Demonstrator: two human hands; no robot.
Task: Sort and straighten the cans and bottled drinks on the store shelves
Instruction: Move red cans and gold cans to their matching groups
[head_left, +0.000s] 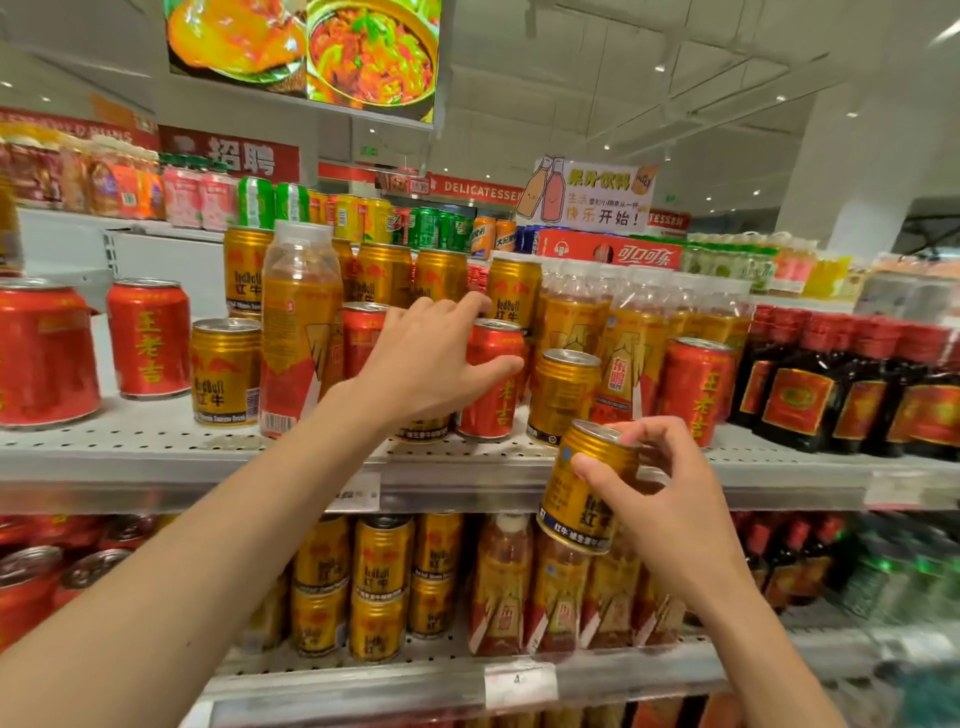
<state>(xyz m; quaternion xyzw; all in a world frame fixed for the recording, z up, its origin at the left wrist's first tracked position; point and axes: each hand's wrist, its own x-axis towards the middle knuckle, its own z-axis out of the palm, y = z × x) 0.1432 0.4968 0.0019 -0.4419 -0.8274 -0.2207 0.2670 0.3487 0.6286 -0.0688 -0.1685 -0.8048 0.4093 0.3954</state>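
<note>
Supermarket shelf (156, 441) of mixed drinks fills the head view: the left hand (431, 358) wraps its grip round a red can (491, 384) standing there, apparently clearing room, while the right hand (660, 493) pinches a tilted gold can (587, 488) just below that red can, likely awaiting a slot.

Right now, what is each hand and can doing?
Left hand: gripping the red drink can.
Red drink can: upright on the shelf, held.
Right hand: fingers curled round the gold drink can.
Gold drink can: tilted, lifted off the shelf.
Tall clear-topped orange bottle: upright, untouched.
</note>
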